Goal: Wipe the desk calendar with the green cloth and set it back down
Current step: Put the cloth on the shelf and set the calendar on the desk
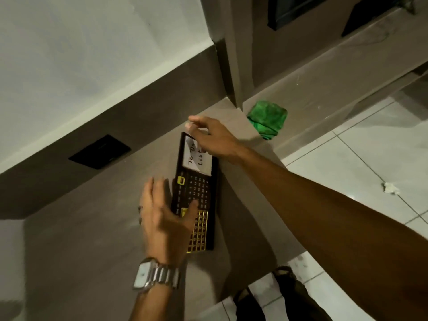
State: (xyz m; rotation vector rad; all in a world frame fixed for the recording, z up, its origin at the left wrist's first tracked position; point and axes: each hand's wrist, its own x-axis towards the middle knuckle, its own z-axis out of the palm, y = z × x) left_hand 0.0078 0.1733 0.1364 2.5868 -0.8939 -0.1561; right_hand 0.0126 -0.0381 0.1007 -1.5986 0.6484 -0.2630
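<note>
The desk calendar (pixel 196 188) is a long black board with a white note panel at its far end and gold date grids at its near end. It lies flat on the grey counter (pixel 92 239), close to the counter's right edge. My left hand (pixel 162 218) hovers over its near half with fingers spread, thumb across the grid. My right hand (pixel 208 137) reaches over the far end, fingers apart, touching or just above the white panel. The green cloth (pixel 267 118) lies crumpled on the counter beyond the calendar, to the right, with neither hand on it.
A grey pillar (pixel 234 54) rises behind the calendar's far end. A black wall plate (pixel 99 152) sits in the backsplash at left. White floor tiles (pixel 347 163) lie to the right, with a scrap of paper (pixel 390 188) on them. A silver watch (pixel 155 275) is on my left wrist.
</note>
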